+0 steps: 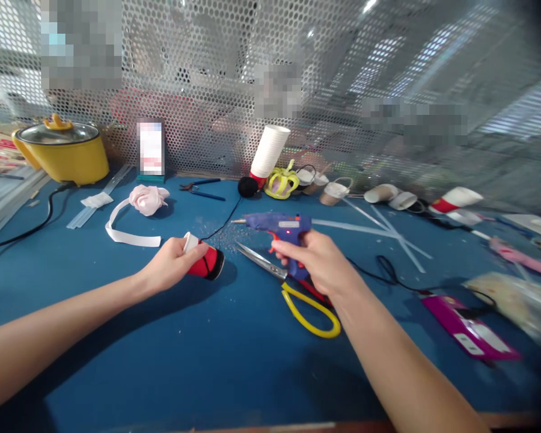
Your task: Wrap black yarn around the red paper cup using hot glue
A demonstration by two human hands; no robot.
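My left hand (171,264) is closed around a red, white and black paper cup (206,261) lying on its side on the blue table (207,361). My right hand (318,261) grips the handle of a blue hot glue gun (277,224), its nozzle pointing left, above the table. A red light glows on the gun. Its black cord runs off to the right. Scissors with yellow handles (293,288) lie just under and in front of my right hand.
A yellow pot (63,150) stands at the back left, a pink fabric flower with a white ribbon (146,201) beside it. A stack of white cups (268,153), a yellow crown piece (282,183), pliers (202,187), glue sticks (388,231) and a magenta packet (469,328) lie around. Perforated metal panel behind.
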